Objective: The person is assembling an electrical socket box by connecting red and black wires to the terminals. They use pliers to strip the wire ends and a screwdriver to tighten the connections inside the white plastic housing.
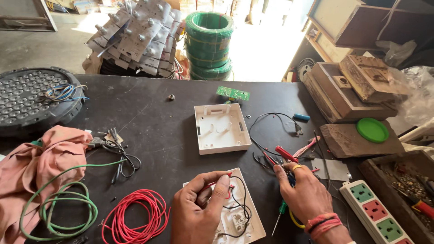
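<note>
In the head view, the left hand (199,210) is pinching a thin red wire (212,183) between thumb and forefinger, directly above a white switch plate (244,226) that is lying on the dark table (158,117) with its long axis running away from the person, tilting slightly left at the far end. The red wire is pointing right and away from the fingertips, while black wires (242,199) are looping over the plate just beside the knuckles. The right hand (303,192) is curling its fingers closed around a red-handled tool (285,153), whose handle is angling up and to the left. A white box (221,129) is sitting beyond the plate, well apart. A red wire coil (133,217) is crowding the left side, a white power strip (375,212) the right; open tabletop is lying between plate and box.
</note>
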